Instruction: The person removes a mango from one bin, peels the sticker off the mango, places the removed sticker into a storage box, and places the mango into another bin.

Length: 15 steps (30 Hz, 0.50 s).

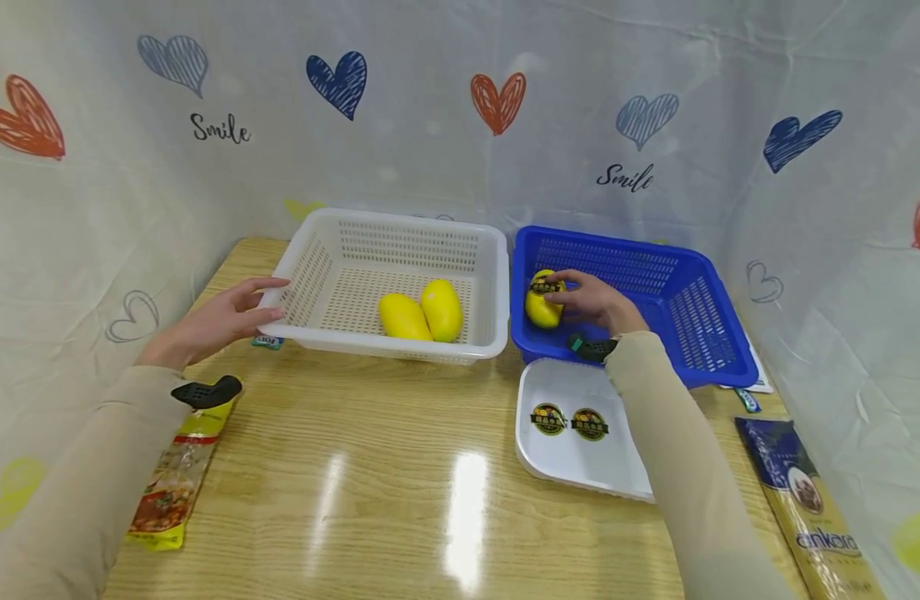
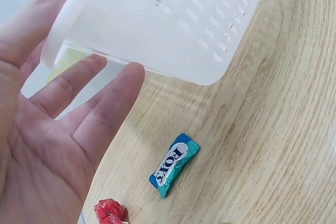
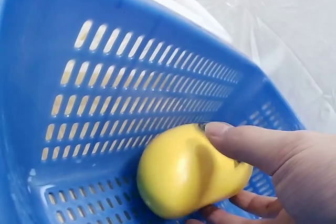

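Note:
My left hand (image 1: 223, 321) holds the left end of a white plastic basket (image 1: 403, 351), thumb and fingers at its rim. Two yellow mangoes lie together in that basket: one mango (image 1: 403, 317) on the left, the other mango (image 1: 442, 310) leaning against it. Inside the blue basket (image 1: 711, 333), at its left end, my right hand (image 1: 597, 302) grips a third mango (image 3: 178, 171) between thumb and fingers. A black round sticker (image 1: 544, 286) shows on this mango near the fingertips. The fingers under the mango are partly hidden in the right wrist view.
A white tray (image 1: 572, 462) bearing two round black stickers (image 1: 569, 422) sits before the blue basket, partly under the right forearm. Packaged food (image 1: 178, 483) lies left, an ankara packet (image 1: 812, 508) right. A wrapped candy (image 2: 175, 165) and a red wrapper (image 2: 110, 211) lie near the white basket.

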{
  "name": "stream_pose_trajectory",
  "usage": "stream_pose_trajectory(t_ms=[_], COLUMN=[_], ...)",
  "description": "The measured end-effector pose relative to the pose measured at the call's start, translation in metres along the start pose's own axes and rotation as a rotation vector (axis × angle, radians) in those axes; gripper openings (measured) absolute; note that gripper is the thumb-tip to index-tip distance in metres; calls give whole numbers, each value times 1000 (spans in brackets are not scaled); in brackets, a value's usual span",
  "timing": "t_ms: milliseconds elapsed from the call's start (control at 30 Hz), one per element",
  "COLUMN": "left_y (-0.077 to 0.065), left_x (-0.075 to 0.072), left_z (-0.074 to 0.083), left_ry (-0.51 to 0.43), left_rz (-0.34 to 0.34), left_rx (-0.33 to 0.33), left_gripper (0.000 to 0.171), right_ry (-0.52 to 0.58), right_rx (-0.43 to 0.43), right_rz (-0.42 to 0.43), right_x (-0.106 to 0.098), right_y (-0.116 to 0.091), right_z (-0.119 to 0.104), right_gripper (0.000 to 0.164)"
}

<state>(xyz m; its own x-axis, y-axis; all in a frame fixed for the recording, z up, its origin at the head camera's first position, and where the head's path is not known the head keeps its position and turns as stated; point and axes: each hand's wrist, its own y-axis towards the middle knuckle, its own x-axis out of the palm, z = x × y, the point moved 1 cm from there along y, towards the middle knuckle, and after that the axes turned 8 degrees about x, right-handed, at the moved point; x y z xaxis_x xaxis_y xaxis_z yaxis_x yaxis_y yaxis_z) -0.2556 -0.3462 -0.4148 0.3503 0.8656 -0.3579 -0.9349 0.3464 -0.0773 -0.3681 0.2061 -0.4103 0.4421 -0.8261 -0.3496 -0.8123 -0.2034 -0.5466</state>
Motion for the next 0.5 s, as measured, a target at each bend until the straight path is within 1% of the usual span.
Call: stream_pose_trajectory(t_ms=[167,267,300,367,433,500], left_y=[0,0,0,-1,-1,-2], left_x=[1,1,1,0,0,-1], left_z=[1,2,2,2,2,2], left_ry=[14,20,19,23,22,31], left_rz=[-26,-18,-13,-7,3,4], left_rx=[22,16,11,3,-10,-14], left_gripper=[65,64,64,63,62,62], right_ry=[-68,-91,-100,-148,-173,-184], right_rx=[-17,-39,-45,-65,-92,-132], right_rz=[-33,-32,-17,42,89,114], right_x=[1,2,2,2,1,-1], right_y=[2,3,2,-1,-5,-12], right_z=[1,2,2,2,2,0], right_gripper=[59,59,57,54,50,47])
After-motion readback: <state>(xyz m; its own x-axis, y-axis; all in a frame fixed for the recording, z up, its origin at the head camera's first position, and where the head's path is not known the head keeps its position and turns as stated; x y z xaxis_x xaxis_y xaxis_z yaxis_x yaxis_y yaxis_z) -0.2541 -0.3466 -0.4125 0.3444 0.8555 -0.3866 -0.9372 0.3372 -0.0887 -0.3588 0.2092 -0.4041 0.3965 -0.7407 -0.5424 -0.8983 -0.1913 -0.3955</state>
